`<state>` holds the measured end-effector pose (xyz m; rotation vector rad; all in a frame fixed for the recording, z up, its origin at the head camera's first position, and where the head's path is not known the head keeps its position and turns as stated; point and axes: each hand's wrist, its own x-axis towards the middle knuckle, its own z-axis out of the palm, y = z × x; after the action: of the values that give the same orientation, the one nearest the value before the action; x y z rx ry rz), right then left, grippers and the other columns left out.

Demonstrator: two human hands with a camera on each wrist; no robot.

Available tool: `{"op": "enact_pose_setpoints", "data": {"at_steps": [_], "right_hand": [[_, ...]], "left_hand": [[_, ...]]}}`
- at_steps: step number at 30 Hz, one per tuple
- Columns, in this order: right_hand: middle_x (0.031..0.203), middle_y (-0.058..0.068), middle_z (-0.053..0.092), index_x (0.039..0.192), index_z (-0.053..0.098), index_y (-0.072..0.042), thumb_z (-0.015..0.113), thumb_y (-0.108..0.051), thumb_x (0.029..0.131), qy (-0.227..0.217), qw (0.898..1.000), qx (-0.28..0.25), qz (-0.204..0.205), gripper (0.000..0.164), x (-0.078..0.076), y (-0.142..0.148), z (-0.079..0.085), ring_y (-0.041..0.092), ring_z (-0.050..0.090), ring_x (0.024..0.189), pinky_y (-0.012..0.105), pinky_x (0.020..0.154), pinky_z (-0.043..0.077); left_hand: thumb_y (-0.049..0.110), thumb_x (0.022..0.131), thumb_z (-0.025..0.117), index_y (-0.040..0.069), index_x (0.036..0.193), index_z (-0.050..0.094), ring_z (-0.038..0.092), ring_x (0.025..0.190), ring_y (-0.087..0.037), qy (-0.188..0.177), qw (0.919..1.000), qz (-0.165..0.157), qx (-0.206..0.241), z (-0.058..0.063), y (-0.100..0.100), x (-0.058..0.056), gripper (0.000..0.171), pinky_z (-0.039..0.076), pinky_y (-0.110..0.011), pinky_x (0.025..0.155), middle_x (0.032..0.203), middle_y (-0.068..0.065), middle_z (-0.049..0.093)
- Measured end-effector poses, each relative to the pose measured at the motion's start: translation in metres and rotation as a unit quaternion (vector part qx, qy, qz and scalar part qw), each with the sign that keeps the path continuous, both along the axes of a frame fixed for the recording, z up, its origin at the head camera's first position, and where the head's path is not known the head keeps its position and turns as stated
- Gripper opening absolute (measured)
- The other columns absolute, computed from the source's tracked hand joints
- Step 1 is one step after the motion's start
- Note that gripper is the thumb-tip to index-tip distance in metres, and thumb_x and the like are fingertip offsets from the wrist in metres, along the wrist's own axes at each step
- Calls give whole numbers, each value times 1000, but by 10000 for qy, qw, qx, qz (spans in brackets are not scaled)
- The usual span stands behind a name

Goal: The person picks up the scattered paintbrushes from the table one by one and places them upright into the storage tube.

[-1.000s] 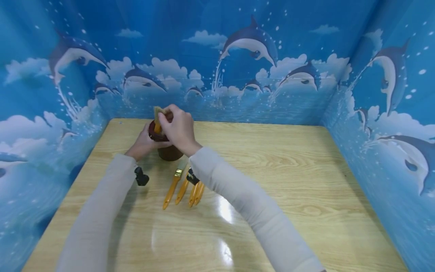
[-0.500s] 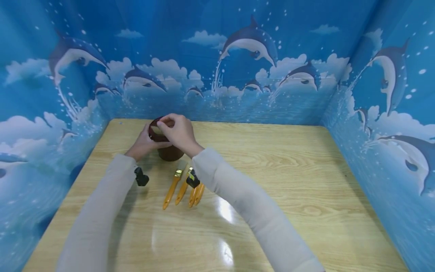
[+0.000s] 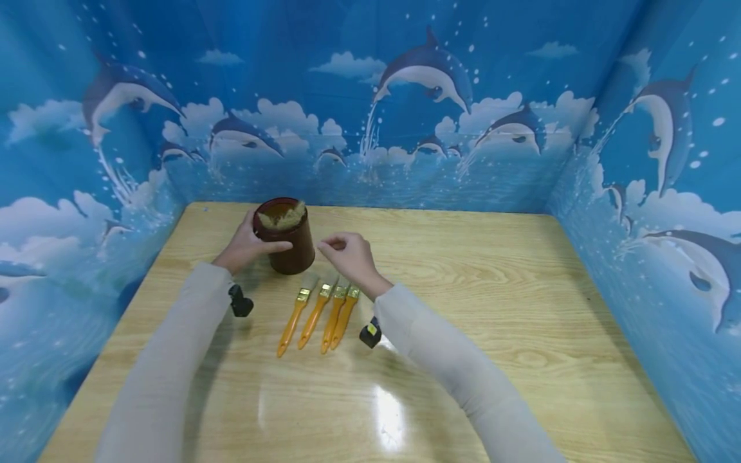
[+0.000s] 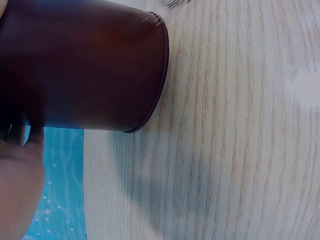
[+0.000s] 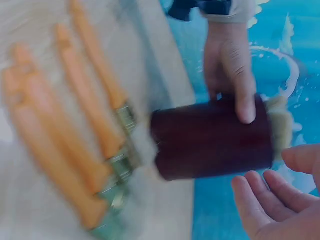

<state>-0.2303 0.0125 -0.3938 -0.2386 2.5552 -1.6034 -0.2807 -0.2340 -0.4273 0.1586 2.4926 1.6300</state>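
My left hand (image 3: 242, 243) grips a dark brown cylindrical cup (image 3: 292, 253) on the table, with the thumb across its near side. Rough beige material (image 3: 285, 220) shows at the cup's mouth, and in the right wrist view some of it sticks out past the rim. My right hand (image 3: 351, 257) is just right of the cup, holding nothing, its fingers loosely bent. Several paintbrushes (image 3: 312, 323) lie side by side in front of the cup, with orange handles toward me and pale bristles toward the cup. In the left wrist view, the cup (image 4: 85, 65) fills the upper left.
The wood-grain table (image 3: 463, 308) extends to the right of the hands. A blue dolphin-printed curtain (image 3: 370, 173) stands along its back and sides. A small black device (image 3: 371, 332) hangs at my right wrist, close to the rightmost brush.
My right hand lowered a beige-topped piece with an orange part into the cup, let it go, and moved right and down away from the rim. My left hand stayed on the cup.
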Motion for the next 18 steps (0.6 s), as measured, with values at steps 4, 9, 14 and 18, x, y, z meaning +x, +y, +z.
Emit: {"op": "enact_pose_setpoints", "data": {"at_steps": [4,9,14,18], "right_hand": [[102,3,69,110,70,-9,62,-26,94,-374,9992,46,-146,25,10,19,-17,17,64,94,32,79,55],[99,5,68,110,69,-6,64,-25,93,-772,9958,69,-483,26,23,37,-35,19,64,90,30,75,55],[99,12,67,113,65,0,65,-22,91,-1375,9872,-243,-769,31,31,50,-49,24,66,88,31,76,56],[107,16,65,117,62,3,65,-22,91,-1744,9803,-352,-856,36,36,57,-56,25,67,89,34,80,56]], "left_hand": [[30,79,80,18,154,6,25,141,-31,-49,10000,19,-31,0,0,-1,106,27,-57,111,155,-12,20],[34,77,81,18,155,5,24,141,-31,-135,9999,28,17,1,-1,-1,109,26,-57,111,156,-11,19],[35,76,81,18,155,6,24,141,-31,-180,9998,82,61,0,-1,-1,110,26,-56,111,156,-11,20],[32,77,82,18,154,8,25,141,-31,-190,9997,85,133,0,0,-2,108,27,-56,111,155,-11,23]]}}
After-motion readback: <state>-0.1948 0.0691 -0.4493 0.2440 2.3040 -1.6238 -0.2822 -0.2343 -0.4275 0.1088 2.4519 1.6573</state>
